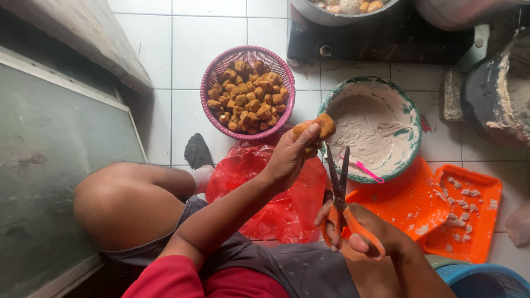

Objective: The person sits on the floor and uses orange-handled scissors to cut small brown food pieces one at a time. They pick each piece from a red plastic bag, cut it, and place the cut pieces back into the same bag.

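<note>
**Cutting Station: Hazards and Clearances**

The left hand (288, 156) grasps a fried tofu puff (316, 130) between thumb and fingertips, raised above the red plastic bag (259, 187). The right hand (364, 232) is closed through the loops of the orange-handled scissors (341, 193), whose blades stand slightly parted with the tips just below the puff.

Hazards, as judged:
- The blade tips lie near the left thumb; a closing cut aimed too low could nick it.
- The puff is held only by the fingertips; a loose grip could drop it onto the bag or the tiled floor (187, 49).
- The batter bowl (413, 110) sits just beside the scissors; a wide elbow swing could strike its rim.

Clearances:
- The pink basket of fried puffs (212, 72) stands ahead of the left hand, apart from it.
- Orange trays (486, 193) flank the right hand, under the bowl's edge.
- The bare knee (118, 201) and a framed panel (49, 143) close off the left side.
- Open tile remains mainly forward, between basket and bowl.
</note>
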